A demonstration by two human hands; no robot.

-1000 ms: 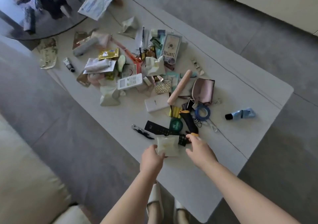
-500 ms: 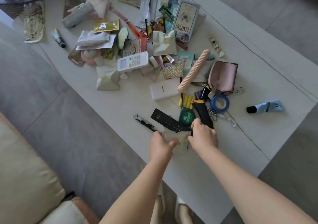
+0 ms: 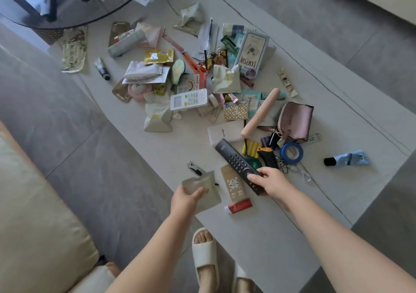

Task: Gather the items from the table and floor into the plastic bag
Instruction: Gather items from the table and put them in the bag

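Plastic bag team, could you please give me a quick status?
Left hand holds plastic bag. Right hand grips black remote. Nothing bagged yet; clutter crowds table.

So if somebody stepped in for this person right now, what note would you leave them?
Left hand: holds the plastic bag over the table's near edge.
Right hand: grips the near end of the black remote.
Beige remote and red tube lie between the hands; the main pile sits farther back on the table.
Done: nothing visibly bagged.
Left: bag the black remote, then everything else.
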